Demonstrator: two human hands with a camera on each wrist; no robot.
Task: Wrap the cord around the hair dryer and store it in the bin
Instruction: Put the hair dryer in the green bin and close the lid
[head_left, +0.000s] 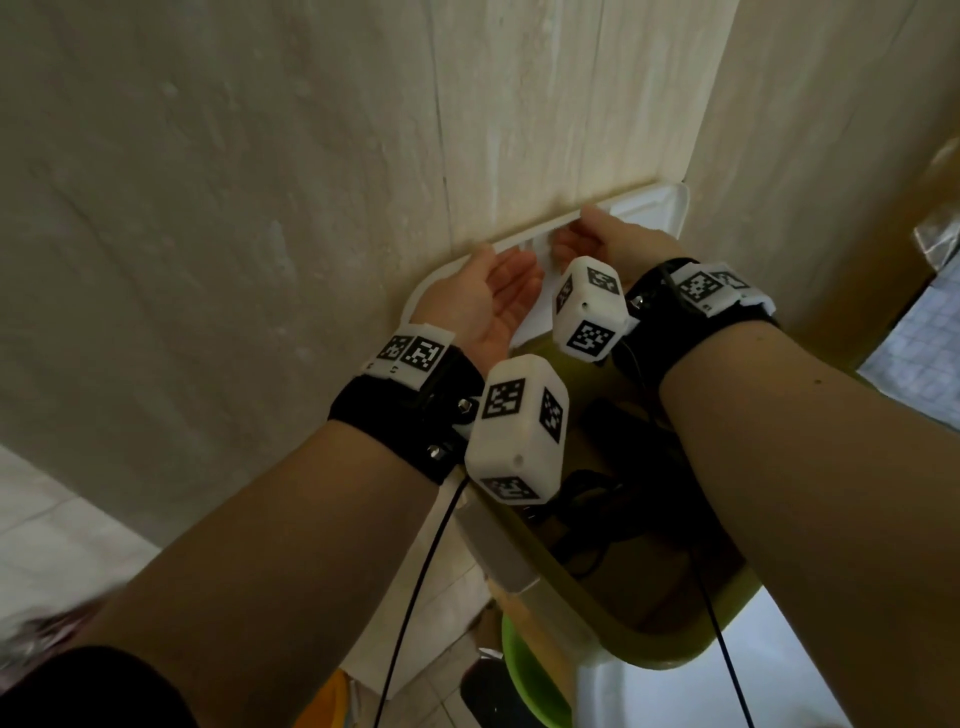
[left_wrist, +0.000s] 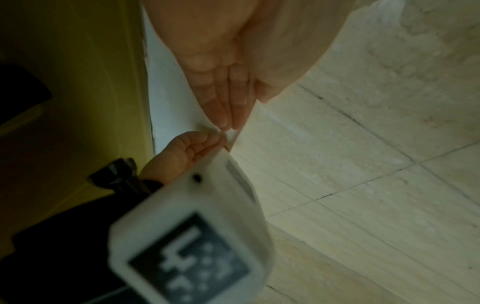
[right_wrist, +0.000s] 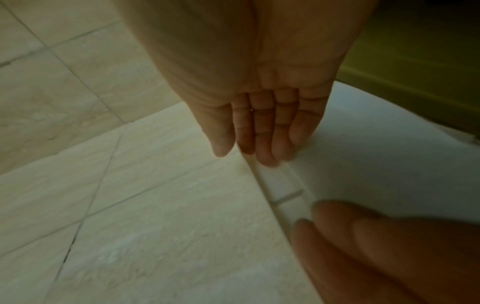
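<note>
A yellow-green bin (head_left: 654, 642) stands below my forearms. The black hair dryer (head_left: 621, 431) lies inside it with its black cord (head_left: 587, 499) bundled beside it, both partly hidden by my arms and wrist cameras. The bin's white lid (head_left: 657, 208) stands on edge against the tiled wall behind the bin. My left hand (head_left: 501, 288) and right hand (head_left: 597, 236) hold the lid's top edge side by side, thumbs on the wall side and straight fingers on the lid's face. The wrist views show the same hold: left hand (left_wrist: 228, 98), right hand (right_wrist: 265, 123), lid (right_wrist: 376, 154).
The beige tiled wall (head_left: 260, 182) fills the left and back, close behind the lid. A green basin (head_left: 524, 675) sits on the floor below the bin. A white surface (head_left: 779, 675) lies at the lower right. Thin black cables hang from both wrists.
</note>
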